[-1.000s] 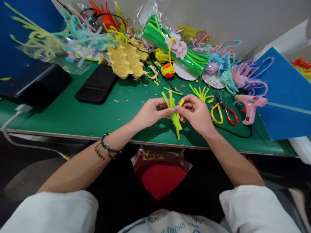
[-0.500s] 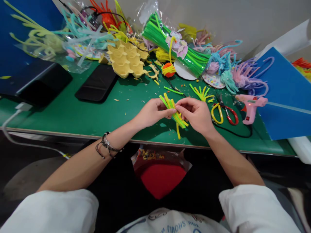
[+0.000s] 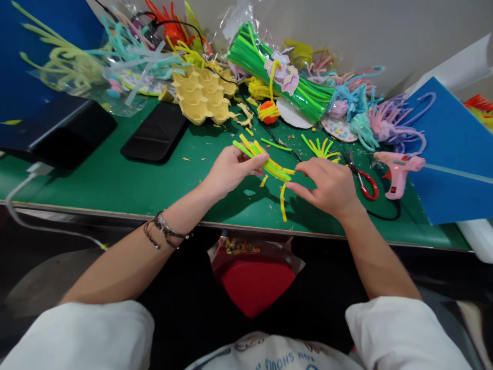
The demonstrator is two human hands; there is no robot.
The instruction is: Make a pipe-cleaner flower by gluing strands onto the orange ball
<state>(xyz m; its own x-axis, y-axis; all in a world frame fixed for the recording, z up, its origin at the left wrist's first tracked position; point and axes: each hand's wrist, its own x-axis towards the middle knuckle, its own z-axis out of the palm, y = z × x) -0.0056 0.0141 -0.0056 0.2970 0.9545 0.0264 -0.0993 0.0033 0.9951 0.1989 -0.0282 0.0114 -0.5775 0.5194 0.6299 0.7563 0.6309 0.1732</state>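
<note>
Above the table's front part, my left hand (image 3: 236, 172) grips a small bundle of yellow and green pipe cleaners (image 3: 271, 167) between thumb and fingers. The bundle slants down to the right. At its right end is my right hand (image 3: 327, 182), thumb and forefinger apart with a gap between them. Whether a fingertip touches the bundle I cannot tell. Below it lies a loose yellow pipe cleaner piece (image 3: 283, 203). Behind my right hand sits a splayed yellow-green pipe cleaner tuft (image 3: 319, 148), and scissors (image 3: 365, 182) are partly hidden by that hand.
A pink glue gun (image 3: 398, 172) stands at the right beside a blue board (image 3: 458, 159). Toward the back lie a yellow egg carton (image 3: 202, 95), a bagged bundle of green pipe cleaners (image 3: 285, 74) and an orange-yellow ball (image 3: 268, 112). A black phone (image 3: 156, 132) rests at left.
My left hand has shifted left with the bundle, which now lies flatter. My right hand has let go and moved right, its fingers spreading. A yellow piece now shows separately below.
</note>
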